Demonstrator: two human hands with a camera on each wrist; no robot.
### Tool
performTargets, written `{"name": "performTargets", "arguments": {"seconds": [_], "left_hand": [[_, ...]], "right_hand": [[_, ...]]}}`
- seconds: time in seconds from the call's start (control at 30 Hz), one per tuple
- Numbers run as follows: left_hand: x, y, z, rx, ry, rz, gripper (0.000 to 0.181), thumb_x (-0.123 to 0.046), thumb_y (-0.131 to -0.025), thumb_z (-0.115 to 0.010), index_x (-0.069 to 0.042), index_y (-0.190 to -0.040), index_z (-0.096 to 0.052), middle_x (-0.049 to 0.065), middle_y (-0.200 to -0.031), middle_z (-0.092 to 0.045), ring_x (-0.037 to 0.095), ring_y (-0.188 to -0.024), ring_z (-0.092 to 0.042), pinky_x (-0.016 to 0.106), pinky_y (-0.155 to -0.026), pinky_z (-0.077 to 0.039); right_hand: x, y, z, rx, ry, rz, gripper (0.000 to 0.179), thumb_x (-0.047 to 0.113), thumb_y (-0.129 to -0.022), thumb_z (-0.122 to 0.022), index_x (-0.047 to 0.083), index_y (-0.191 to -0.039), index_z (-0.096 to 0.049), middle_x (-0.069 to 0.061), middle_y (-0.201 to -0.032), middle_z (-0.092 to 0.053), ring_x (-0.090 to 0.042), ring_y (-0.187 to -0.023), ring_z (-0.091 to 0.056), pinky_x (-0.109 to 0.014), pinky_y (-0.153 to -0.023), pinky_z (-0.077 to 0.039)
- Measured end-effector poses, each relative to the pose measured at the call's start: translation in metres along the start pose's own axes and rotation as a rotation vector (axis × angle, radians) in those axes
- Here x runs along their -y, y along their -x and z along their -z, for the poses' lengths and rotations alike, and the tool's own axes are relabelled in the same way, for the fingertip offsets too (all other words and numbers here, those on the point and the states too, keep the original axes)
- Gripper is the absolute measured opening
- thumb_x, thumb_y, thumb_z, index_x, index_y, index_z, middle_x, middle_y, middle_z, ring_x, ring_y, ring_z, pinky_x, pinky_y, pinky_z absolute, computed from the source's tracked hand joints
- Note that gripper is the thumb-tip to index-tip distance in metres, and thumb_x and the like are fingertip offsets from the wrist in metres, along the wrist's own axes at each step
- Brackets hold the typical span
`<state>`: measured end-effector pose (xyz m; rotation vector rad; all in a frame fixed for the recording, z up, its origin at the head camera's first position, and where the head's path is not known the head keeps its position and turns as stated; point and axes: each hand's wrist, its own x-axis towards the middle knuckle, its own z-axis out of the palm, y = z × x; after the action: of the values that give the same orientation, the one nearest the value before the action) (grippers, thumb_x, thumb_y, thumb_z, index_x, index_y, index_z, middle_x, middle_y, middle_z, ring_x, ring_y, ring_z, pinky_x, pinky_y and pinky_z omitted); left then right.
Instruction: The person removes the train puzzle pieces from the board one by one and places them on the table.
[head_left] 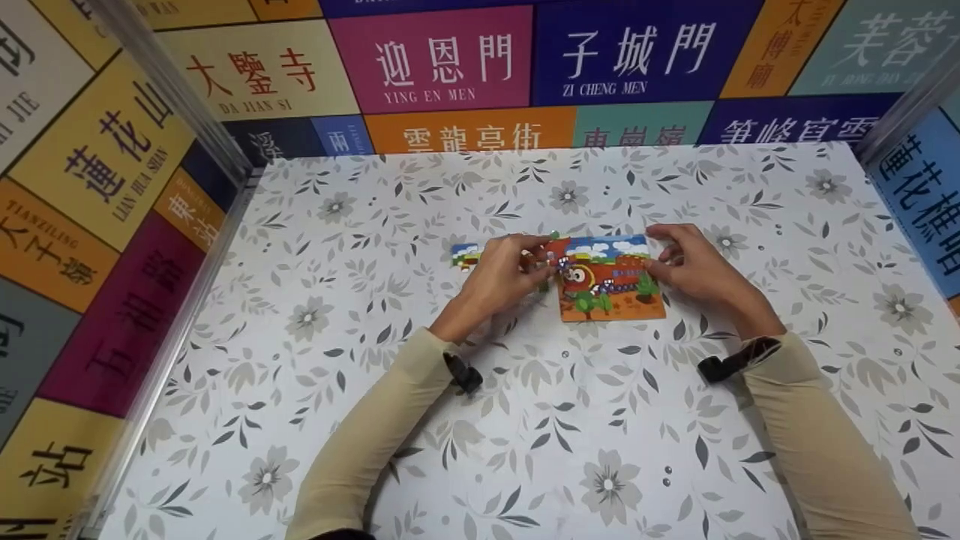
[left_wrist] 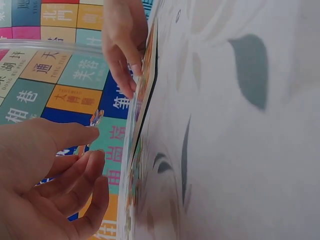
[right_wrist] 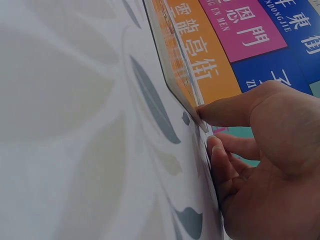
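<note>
A jigsaw puzzle board (head_left: pixel 615 306) with a cartoon train picture lies on the patterned tabletop. At its upper left, my left hand (head_left: pixel 501 271) pinches a small puzzle piece (left_wrist: pixel 96 118) between thumb and fingertips, just above the surface. The other fingers of that hand (left_wrist: pixel 65 175) curl loosely. My right hand (head_left: pixel 701 270) is at the board's right side, its thumb touching the edge. From the right wrist, that hand (right_wrist: pixel 275 140) shows its thumb on the board's corner (right_wrist: pixel 172 60), with the remaining fingers bent beside it. More puzzle pieces (head_left: pixel 465 253) lie left of the board, partly hidden by my left hand.
A white tabletop (head_left: pixel 525 450) with grey flowers and leaves spreads around the board. Coloured panels with printed place names (head_left: pixel 442 56) stand along the back and both sides. A dark wrist camera (head_left: pixel 463 373) sits on the left sleeve.
</note>
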<state>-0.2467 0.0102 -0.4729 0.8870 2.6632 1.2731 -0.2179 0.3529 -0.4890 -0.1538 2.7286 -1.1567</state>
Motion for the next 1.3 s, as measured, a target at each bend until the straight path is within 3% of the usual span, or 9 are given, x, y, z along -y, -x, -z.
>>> {"name": "performTargets", "arguments": {"seconds": [0.4,0.73,1.17,1.3], "left_hand": [[0.012,0.018,0.018,-0.006,0.006,-0.008,0.047,-0.014,-0.098,-0.08,-0.003,-0.143,-0.07,0.008,-0.116,-0.081,0.016,-0.086,-0.078,0.025,-0.072,-0.062],[0.024,0.032,0.03,-0.015,-0.043,-0.006,0.043,-0.008,-0.095,-0.08,-0.004,-0.137,-0.074,0.007,-0.11,-0.082,0.016,-0.087,-0.08,0.027,-0.077,-0.064],[0.033,0.042,0.042,0.046,-0.042,0.035,0.045,-0.009,-0.096,-0.079,-0.002,-0.14,-0.071,0.007,-0.111,-0.081,0.02,-0.091,-0.079,0.033,-0.082,-0.065],[0.036,0.043,0.045,0.053,-0.066,0.078,0.044,-0.009,-0.096,-0.079,-0.001,-0.139,-0.072,0.008,-0.111,-0.081,0.021,-0.093,-0.079,0.035,-0.084,-0.064]], "right_hand": [[0.0,-0.001,-0.001,-0.013,-0.006,-0.001,0.059,0.021,-0.107,-0.069,0.004,-0.159,-0.048,-0.022,-0.147,-0.044,-0.029,-0.114,-0.054,-0.032,-0.094,-0.043],[0.0,0.001,0.0,-0.014,0.005,0.023,0.056,0.022,-0.107,-0.069,0.003,-0.156,-0.051,-0.024,-0.151,-0.042,-0.029,-0.112,-0.054,-0.02,-0.087,-0.041],[-0.002,0.0,-0.001,0.001,0.012,0.064,0.059,0.017,-0.107,-0.068,0.008,-0.162,-0.049,-0.026,-0.156,-0.039,-0.026,-0.11,-0.055,-0.016,-0.084,-0.042],[-0.002,-0.001,0.0,-0.008,0.017,0.068,0.059,0.015,-0.106,-0.069,0.006,-0.161,-0.05,-0.026,-0.154,-0.04,-0.027,-0.11,-0.055,-0.016,-0.085,-0.043]]}}
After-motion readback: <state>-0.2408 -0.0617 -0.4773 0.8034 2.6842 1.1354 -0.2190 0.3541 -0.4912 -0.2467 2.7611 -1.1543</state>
